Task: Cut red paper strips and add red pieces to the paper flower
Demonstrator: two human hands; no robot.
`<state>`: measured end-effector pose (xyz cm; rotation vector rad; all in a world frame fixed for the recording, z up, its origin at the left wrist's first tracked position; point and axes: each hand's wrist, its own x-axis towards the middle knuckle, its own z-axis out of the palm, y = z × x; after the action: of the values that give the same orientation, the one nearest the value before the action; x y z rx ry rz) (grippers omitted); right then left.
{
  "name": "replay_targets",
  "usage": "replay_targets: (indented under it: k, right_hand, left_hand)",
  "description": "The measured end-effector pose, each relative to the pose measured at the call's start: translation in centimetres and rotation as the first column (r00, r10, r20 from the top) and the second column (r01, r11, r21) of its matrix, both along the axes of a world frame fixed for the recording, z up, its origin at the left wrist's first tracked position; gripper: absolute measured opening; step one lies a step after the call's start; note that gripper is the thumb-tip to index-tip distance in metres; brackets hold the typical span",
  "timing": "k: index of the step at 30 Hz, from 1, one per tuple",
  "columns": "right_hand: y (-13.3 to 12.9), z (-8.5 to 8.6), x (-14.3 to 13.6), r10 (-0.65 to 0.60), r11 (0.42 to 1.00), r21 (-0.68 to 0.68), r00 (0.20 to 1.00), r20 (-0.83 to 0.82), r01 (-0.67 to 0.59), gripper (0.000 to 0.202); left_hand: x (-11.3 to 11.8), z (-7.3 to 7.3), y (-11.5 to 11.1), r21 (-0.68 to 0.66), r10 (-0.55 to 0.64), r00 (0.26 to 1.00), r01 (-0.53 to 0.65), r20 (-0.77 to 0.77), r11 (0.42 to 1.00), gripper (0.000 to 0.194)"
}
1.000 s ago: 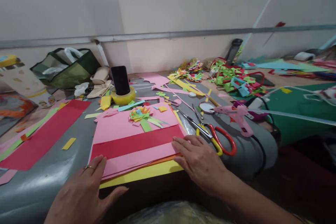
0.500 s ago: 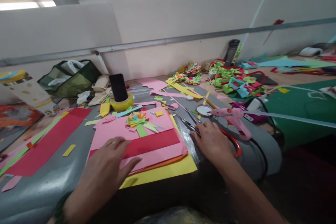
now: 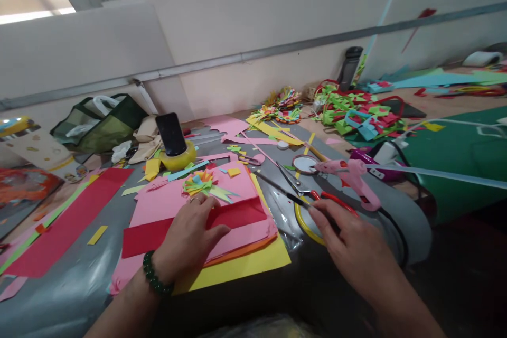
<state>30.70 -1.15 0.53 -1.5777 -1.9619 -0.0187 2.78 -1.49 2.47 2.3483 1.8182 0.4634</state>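
My left hand lies with fingers stretched over a red paper strip, which crosses a pink paper sheet. Orange and yellow sheets show beneath the pink one. Just beyond my left fingertips rests a multicoloured fringed paper flower. My right hand grips a thin dark pen-like tool, its narrow end pointing left toward the pink sheet; its exact kind is unclear. Scissors with red on the handle lie beside my right fingers, and a yellow loop shows under the tool.
A pink glue gun with a clear glue stick lies on the right. Behind are a round lid, paper flowers and a green-red paper heap. A phone leans on a yellow tape roll. Another red strip lies left.
My right hand has lifted the dark tool, drawing it from beside the scissors, and its tip now points left. My left hand has moved right and forward onto the red strip.
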Motion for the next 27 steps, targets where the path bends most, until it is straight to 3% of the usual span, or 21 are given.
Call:
replay_targets:
  k: [3, 6, 11, 21, 24, 27]
  right_hand:
    - [-0.7, -0.9, 0.1, 0.017, 0.999, -0.030, 1.000, -0.024, -0.018, 0.025]
    - [-1.1, -1.6, 0.5, 0.019, 0.997, -0.079, 0.999, -0.046, -0.022, 0.027]
    - [-1.8, -1.7, 1.1, 0.151, 0.975, -0.144, 0.979, -0.133, -0.170, 0.024]
    - [-1.8, -0.5, 0.3, 0.308, 0.899, -0.273, 0.937, -0.167, -0.344, 0.024]
    - [-1.9, -0.3, -0.3, 0.309, 0.890, -0.306, 0.941, -0.136, -0.337, 0.025]
    - [-2.1, -0.5, -1.1, 0.305, 0.893, -0.319, 0.948, -0.094, -0.319, 0.025]
  left_hand:
    - [0.0, -0.2, -0.1, 0.018, -0.043, 0.996, 0.041, 0.072, 0.999, 0.010]
    - [-0.7, -0.7, -0.2, 0.024, -0.086, 0.987, 0.083, 0.139, 0.996, 0.015]
    - [-2.0, -1.4, -0.3, 0.089, -0.121, 0.975, 0.105, 0.189, 0.990, 0.015]
    - [-2.6, -2.2, -0.5, 0.068, -0.072, 0.993, 0.066, 0.093, 0.995, 0.019]
    - [-2.3, -2.4, -0.8, 0.072, -0.050, 0.998, 0.047, 0.035, 0.996, 0.036]
    - [-1.9, -2.4, -1.0, -0.073, -0.159, 0.985, 0.154, -0.065, 0.985, 0.051]
